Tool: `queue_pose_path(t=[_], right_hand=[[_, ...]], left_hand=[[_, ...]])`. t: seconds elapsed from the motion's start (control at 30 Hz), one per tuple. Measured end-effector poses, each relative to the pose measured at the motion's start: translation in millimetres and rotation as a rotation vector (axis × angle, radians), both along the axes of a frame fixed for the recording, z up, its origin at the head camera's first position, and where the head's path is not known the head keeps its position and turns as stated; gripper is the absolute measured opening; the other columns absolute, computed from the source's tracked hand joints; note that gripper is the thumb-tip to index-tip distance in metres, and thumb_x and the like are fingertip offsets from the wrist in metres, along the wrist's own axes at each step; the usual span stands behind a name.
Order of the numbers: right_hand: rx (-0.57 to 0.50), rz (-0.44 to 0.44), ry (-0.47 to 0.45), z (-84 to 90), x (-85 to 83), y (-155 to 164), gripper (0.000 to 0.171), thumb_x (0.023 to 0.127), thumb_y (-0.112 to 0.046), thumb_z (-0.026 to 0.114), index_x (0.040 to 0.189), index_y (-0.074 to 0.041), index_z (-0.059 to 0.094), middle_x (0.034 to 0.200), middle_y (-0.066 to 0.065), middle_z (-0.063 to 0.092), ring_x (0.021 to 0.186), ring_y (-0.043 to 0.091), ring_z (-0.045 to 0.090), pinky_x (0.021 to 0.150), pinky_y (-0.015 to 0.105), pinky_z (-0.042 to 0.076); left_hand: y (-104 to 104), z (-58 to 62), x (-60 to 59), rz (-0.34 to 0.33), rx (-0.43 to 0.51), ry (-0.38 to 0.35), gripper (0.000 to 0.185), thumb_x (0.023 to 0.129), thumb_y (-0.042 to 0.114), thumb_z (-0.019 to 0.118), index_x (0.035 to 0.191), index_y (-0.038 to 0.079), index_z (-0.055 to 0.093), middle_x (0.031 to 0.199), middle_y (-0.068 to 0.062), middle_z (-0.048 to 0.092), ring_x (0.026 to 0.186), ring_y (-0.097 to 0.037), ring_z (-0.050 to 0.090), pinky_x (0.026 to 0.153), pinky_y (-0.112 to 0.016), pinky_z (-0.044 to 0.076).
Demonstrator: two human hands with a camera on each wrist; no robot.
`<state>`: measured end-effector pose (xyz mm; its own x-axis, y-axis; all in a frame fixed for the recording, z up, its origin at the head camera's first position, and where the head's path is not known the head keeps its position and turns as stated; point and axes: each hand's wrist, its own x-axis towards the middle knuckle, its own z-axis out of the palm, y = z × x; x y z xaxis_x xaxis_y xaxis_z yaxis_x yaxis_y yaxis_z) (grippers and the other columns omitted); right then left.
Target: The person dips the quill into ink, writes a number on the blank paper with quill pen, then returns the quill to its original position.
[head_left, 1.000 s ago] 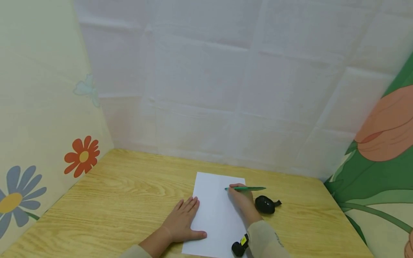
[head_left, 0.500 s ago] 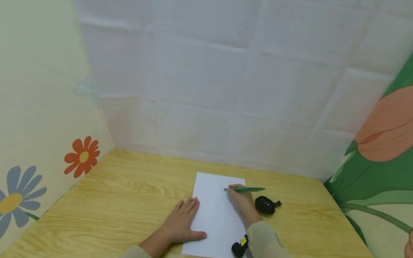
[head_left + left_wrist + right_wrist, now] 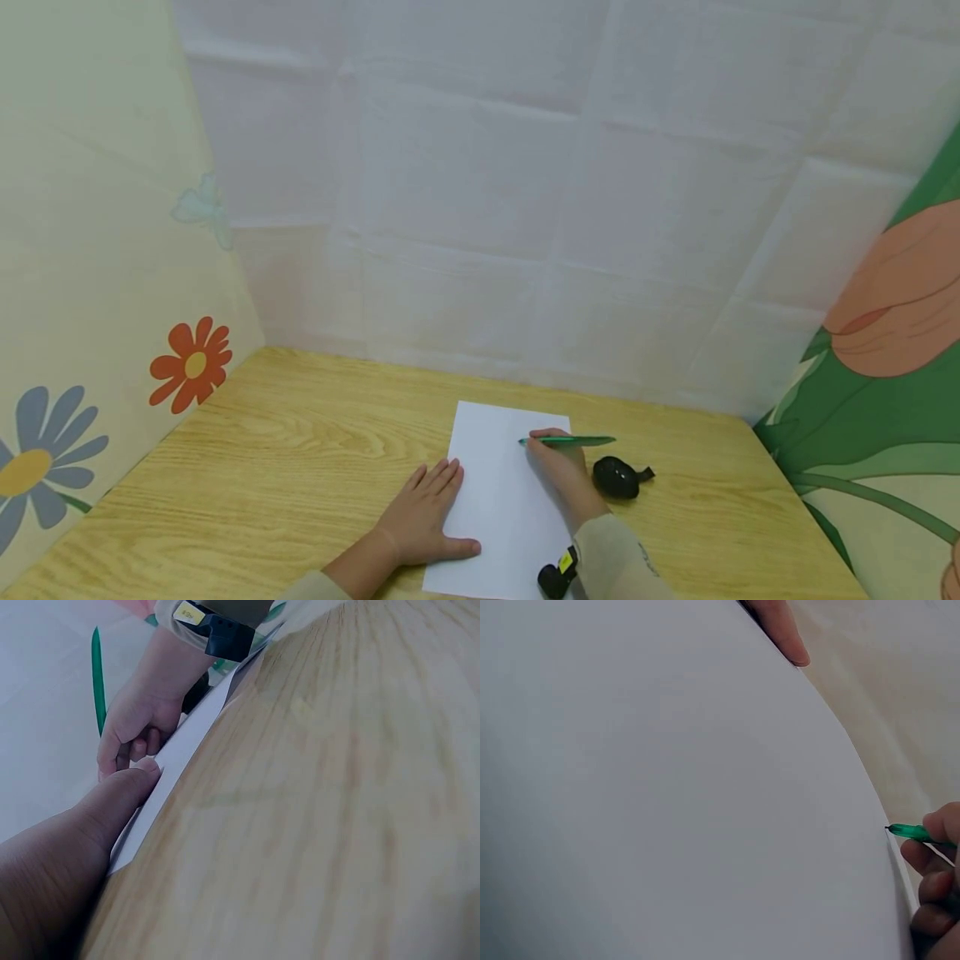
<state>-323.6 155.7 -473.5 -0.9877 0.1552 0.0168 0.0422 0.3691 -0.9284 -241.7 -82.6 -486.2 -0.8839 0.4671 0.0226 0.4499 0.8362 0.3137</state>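
Right hand [image 3: 558, 467] pinches the green pen [image 3: 570, 440] in a writing grip, barrel lying along the three-to-nine line, tip at nine o'clock on the white paper [image 3: 502, 500]. The sheet, long axis twelve-to-six, sits mid-surface [image 3: 300, 450]. Left hand [image 3: 423, 512] lies flat, fingers spread, pinning its nine o'clock edge. No ink mark shows, though the tip looks tiny here. A black object [image 3: 618, 477] sits at three.

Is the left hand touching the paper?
Touching. In the head view the left hand lies flat with its thumb and fingertips on the paper's left edge.
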Motion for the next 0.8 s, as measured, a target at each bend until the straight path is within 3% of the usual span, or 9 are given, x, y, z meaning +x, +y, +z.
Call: queue_pose_path(t=[0.4,0.8], right_hand=[[-0.043,0.036,-0.002,-2.3,0.1,1.3,0.021,0.085,-0.015,0.072,0.099,0.0,0.072,0.095,0.004,0.072,0.083,0.006,0.058,0.073,0.021,0.048],[-0.071,0.032,-0.01,1.2,2.0,-1.1,0.02,0.084,-0.013,0.073,0.098,0.001,0.072,0.091,0.002,0.073,0.081,0.007,0.057,0.072,0.021,0.047]], left_hand=[[0.6,1.6,0.7,0.005,-0.01,-0.014,0.114,0.077,0.083,0.052,0.153,0.002,0.029,0.162,-0.013,0.025,0.152,-0.03,0.02,0.122,-0.054,0.014],[0.4,-0.5,-1.2,0.002,-0.011,0.002,0.113,0.077,0.083,0.052,0.153,0.002,0.03,0.162,-0.013,0.026,0.151,-0.03,0.021,0.122,-0.054,0.014]])
